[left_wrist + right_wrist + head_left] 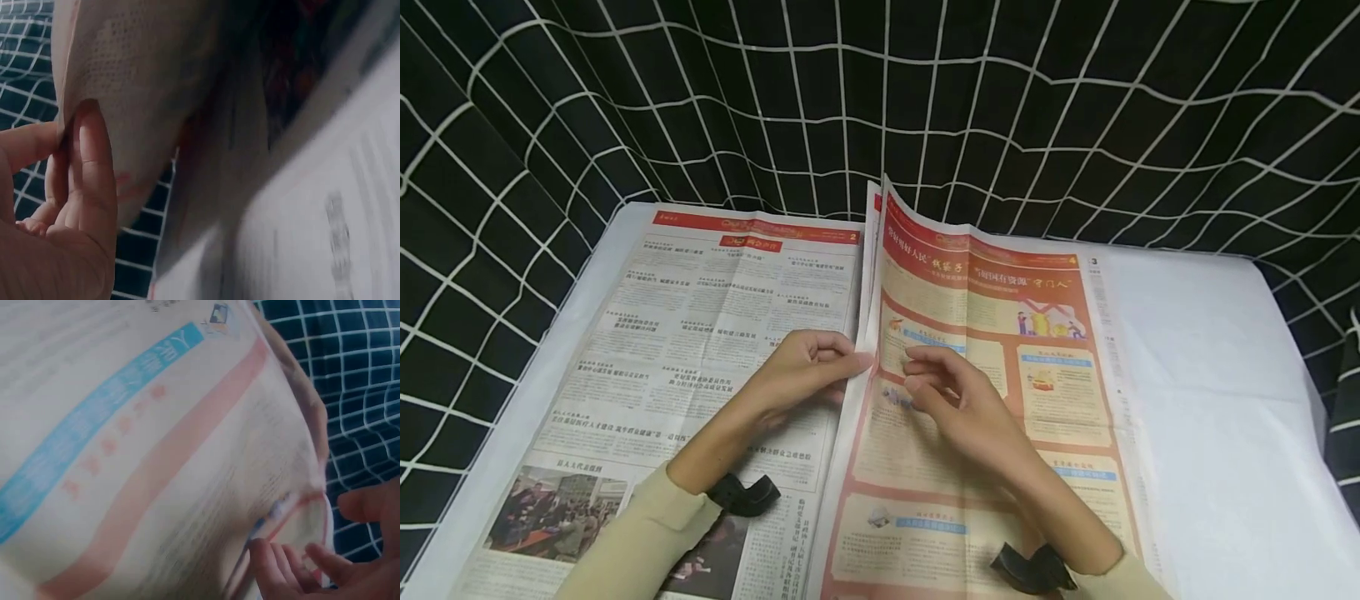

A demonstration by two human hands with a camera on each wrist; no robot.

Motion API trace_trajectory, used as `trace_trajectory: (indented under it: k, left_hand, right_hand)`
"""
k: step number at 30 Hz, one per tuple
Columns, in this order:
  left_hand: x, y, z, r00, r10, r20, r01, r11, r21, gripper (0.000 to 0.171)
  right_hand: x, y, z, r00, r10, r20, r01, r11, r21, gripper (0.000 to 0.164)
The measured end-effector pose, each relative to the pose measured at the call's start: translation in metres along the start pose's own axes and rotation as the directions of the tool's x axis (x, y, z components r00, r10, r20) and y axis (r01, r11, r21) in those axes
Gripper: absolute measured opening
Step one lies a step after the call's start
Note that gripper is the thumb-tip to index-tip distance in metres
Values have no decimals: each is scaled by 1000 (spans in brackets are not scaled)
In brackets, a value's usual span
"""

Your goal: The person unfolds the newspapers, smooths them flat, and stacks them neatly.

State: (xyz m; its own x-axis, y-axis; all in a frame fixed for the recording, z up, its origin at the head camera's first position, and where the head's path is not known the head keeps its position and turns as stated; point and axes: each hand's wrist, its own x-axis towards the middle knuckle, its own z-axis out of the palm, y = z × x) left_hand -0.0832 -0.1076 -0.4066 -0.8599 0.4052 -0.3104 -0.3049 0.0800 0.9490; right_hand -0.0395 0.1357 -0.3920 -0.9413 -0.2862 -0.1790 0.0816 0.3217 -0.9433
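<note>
A newspaper (pixel 722 333) lies spread out, its left page black and white under a red header. The red-bordered page (pixel 985 400) on the right stands partly raised, lifted along its left edge. My left hand (pixel 808 371) pinches that edge between thumb and fingers; the left wrist view shows the sheet (pixel 125 75) held there. Over the raised page hovers my right hand (pixel 958 400), fingers loosely bent. In the right wrist view its fingertips (pixel 265 553) are against or very near the paper, with the thumb apart from it; firm contact cannot be made out.
A white-covered table (pixel 1217 375) carries the newspaper. Black cloth with a white grid (pixel 925 108) hangs behind and at both sides. Another sheet (pixel 1108 358) shows beyond the raised page's right edge. Each wrist wears a black band (pixel 745 494).
</note>
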Motion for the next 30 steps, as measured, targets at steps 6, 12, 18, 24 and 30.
trace_trajectory:
  k: [6, 12, 18, 24, 30]
  left_hand:
    - [3, 7, 15, 999, 25, 41, -25, 1000, -19, 13]
    - [7, 9, 25, 997, 50, 63, -50, 999, -11, 18]
    - [6, 9, 26, 997, 43, 60, -43, 999, -1, 21]
    - [0, 8, 22, 998, 51, 27, -51, 999, -1, 20]
    - [-14, 9, 9, 995, 99, -12, -99, 994, 47, 23]
  right_hand:
    - [9, -12, 9, 996, 55, 70, -65, 986, 156, 57]
    - [10, -21, 15, 998, 38, 54, -44, 993, 112, 73]
    - [10, -23, 16, 999, 6, 44, -11, 994, 113, 76]
    - [12, -24, 8, 1000, 31, 3, -31, 993, 110, 78]
    - [6, -29, -19, 998, 9, -62, -8, 1000, 17, 80]
